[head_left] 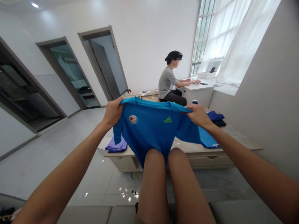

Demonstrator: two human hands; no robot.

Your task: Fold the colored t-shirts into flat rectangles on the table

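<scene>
A blue T-shirt [151, 124] is stretched out in front of me, its chest side towards me, with a red star badge and a green logo. My left hand [113, 113] is closed on one shoulder, my right hand [198, 115] on the other. The neckline sags slightly between them. The lower part of the shirt hangs down behind my knees, so its hem is hidden. Beyond it, a folded purple garment [116, 145] lies on the low cabinet [182, 151] to the left. A blue folded garment [207, 138] lies there near my right forearm.
Dark blue and black folded clothes [216, 118] are stacked further back on the cabinet. Another person [167, 82] sits side-on at a white desk [198, 88] by the curtained window. Doorways line the left wall. I sit on a grey seat [88, 214].
</scene>
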